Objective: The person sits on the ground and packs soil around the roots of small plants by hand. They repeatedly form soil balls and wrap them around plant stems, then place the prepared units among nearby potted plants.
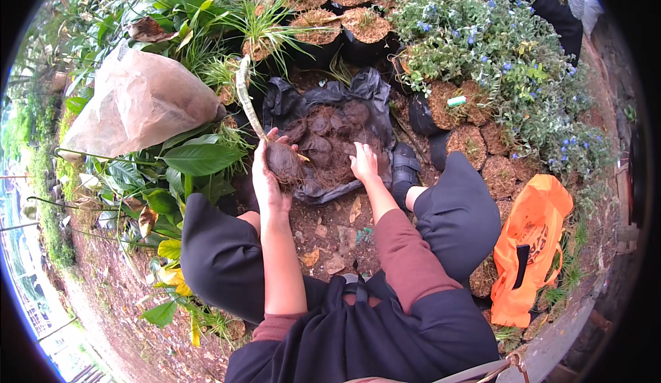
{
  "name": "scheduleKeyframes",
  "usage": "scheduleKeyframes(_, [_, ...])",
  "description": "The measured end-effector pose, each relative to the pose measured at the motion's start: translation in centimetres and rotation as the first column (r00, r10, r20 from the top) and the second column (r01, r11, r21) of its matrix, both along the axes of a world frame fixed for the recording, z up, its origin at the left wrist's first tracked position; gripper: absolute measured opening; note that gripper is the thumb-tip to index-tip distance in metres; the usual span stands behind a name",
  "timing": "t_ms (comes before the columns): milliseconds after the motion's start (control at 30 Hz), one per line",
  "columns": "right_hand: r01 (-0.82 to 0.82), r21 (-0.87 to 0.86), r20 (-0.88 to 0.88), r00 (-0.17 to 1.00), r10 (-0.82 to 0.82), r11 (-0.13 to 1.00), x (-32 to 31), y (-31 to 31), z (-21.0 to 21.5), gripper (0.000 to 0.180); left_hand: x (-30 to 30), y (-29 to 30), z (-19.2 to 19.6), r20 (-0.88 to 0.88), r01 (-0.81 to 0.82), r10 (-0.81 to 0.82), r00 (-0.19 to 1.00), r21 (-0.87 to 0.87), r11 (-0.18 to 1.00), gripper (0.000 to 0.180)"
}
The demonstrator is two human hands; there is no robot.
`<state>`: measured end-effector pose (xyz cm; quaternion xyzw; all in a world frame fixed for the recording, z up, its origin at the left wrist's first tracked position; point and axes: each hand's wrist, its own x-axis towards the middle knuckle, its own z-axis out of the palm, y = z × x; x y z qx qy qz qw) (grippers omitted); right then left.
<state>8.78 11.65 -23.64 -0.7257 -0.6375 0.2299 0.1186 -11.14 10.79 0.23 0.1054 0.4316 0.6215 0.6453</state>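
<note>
My left hand (273, 181) cups a brown, fibrous ball (283, 163) from its left side, palm turned up. A pale, bare stem (244, 94) rises from behind that ball and leans away to the upper left; whether it joins the ball I cannot tell. Beside it lies a spread-out black plastic bag (375, 88) bearing several brown fibre-wrapped balls (317, 147) and loose fibre (330, 178). My right hand (365, 163) rests at the right side of this heap, fingers apart and touching the fibre, with nothing visibly held.
Leafy plants and a pale translucent sheet (141, 101) stand at left. Potted plants in black bags (313, 49) line the far side. Blue-flowered plants (475, 39) and an orange bag (530, 245) are at right. Another person's dark-clothed leg (559, 22) shows at the upper right.
</note>
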Motion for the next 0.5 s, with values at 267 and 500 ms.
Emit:
scheduleKeyframes(267, [0.257, -0.378, -0.886, 0.18, -0.428, 0.89, -0.2, 5.1, 5.7, 0.044, -0.3, -0.3, 0.4, -0.06, 0.019, -0.018, 0.998, 0.009, 1.0, 0.039])
scheduleKeyframes(500, [0.161, 0.129, -0.95, 0.302, 0.076, 0.979, -1.3, 6.5, 15.1, 0.04, 0.5, -0.5, -0.5, -0.431, -0.043, 0.093, 0.897, 0.125, 0.991, 0.042])
